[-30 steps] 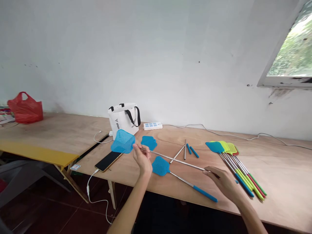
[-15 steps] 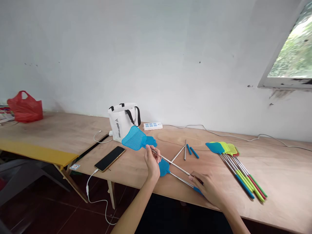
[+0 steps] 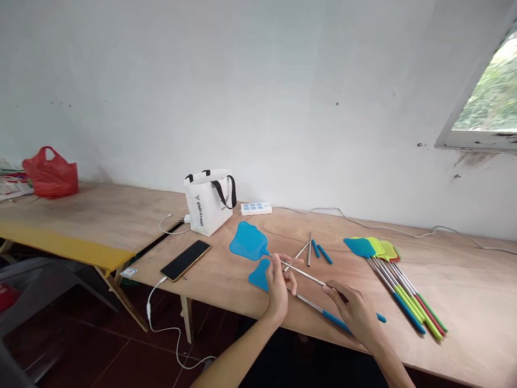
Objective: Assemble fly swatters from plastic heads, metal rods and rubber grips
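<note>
My left hand [image 3: 278, 280] pinches the thin metal rod of a blue fly swatter [image 3: 247, 242], just behind its mesh head. The head hangs low over the plywood table [image 3: 464, 323]. My right hand [image 3: 355, 312] is closed round the same swatter's handle end, and a blue tip pokes out past it. A second blue swatter [image 3: 260, 274] lies flat on the table under my hands, its rod running right toward the front edge.
Two loose metal rods [image 3: 309, 249] and blue grips [image 3: 323, 253] lie behind my hands. A pile of blue, green and red swatters [image 3: 396, 280] lies at right. A white bag [image 3: 210, 202], power strip [image 3: 255, 208] and phone [image 3: 186, 260] are at left, and a red bag [image 3: 50, 172] at far left.
The held swatter's head has moved right and down toward the table. My left hand moved right with it, and my two hands are now closer together.
</note>
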{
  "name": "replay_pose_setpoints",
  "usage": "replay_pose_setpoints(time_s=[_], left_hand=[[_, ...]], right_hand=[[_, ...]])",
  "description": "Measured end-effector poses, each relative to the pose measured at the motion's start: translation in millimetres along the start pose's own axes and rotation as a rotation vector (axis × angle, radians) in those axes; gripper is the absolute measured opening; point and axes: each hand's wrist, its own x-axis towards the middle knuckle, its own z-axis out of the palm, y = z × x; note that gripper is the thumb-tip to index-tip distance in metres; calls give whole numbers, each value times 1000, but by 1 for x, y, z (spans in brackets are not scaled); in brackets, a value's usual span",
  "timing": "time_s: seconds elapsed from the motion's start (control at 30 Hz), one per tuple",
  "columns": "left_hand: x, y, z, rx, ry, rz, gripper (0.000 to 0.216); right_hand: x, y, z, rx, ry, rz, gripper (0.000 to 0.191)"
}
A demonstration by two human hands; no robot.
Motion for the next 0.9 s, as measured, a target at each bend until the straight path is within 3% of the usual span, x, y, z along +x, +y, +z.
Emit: replay_pose_setpoints(time_s=[0.13, 0.3, 0.47, 0.67, 0.9], left_hand=[[-6, -7, 1, 19, -10, -14, 57], [-33, -29, 9, 78, -122, -131, 62], [-25, -30, 11, 135, -297, -189, 61], [-18, -21, 13, 134, -293, -131, 60], [-22, -16, 13, 81, -168, -68, 59]], right_hand=[[-3, -5, 1, -76, 27, 9, 58], [-7, -20, 27, 81, -19, -19, 58], [-2, -20, 34, 138, 4, 20, 58], [-1, -18, 22, 61, -5, 12, 55], [0, -26, 27, -47, 12, -50, 53]])
